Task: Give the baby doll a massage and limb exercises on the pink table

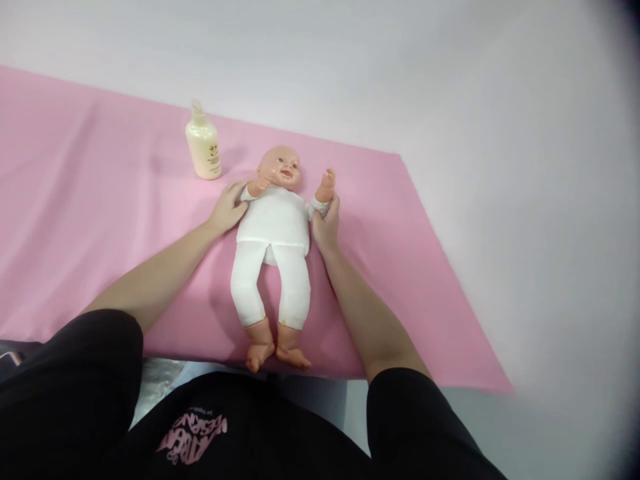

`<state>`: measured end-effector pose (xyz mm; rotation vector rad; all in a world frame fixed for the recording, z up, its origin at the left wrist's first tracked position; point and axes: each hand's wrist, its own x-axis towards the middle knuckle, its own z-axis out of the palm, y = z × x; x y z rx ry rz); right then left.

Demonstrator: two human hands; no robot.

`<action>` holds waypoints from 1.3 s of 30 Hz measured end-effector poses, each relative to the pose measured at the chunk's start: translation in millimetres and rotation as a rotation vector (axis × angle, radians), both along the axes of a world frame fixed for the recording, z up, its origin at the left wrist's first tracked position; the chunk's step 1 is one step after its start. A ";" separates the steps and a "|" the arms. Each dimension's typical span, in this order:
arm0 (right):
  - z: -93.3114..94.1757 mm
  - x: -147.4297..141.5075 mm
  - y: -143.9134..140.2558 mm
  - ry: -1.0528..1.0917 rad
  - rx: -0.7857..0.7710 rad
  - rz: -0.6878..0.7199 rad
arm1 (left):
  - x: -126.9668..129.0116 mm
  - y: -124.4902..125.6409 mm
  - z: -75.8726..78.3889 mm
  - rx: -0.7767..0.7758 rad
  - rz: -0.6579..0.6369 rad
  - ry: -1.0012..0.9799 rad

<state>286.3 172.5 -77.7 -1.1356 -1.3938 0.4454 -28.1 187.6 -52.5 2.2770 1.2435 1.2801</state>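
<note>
Two hands work the doll (274, 227), one on each of its arms. It lies face up on the pink sheet (90, 220) that covers the bench (525, 200), head away from the person, feet at the near edge of the sheet.

Far left: the sheet has soft folds, nothing on it there. Next along, a cream lotion bottle (203, 143) stands upright, just beyond the doll's shoulder and apart from it.

Left hand (229, 208): fingers curled loosely over the doll's upper arm at the sleeve, touching, not clenched. That arm is bent, its fist up by the chin.

Centre: white top and white leggings, legs slightly splayed, bare feet close together.

Right hand (326, 223): closed around the doll's other forearm at the cuff, holding it raised, the small hand pointing up.

Judgement on doing this well: the grip belongs on the sleeve-covered part of each arm, not the bare wrist, with pressure kept light and even on both sides. The torso should stay flat on the sheet, so the limbs move and the body does not slide toward the near edge. The bottle sits close to the left elbow's path; a wide sweep could tip it.
</note>
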 end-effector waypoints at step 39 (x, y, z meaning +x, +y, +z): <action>3.4 -2.1 -1.2 -0.144 0.021 0.060 | 1.6 -2.0 2.1 -0.003 -0.011 0.048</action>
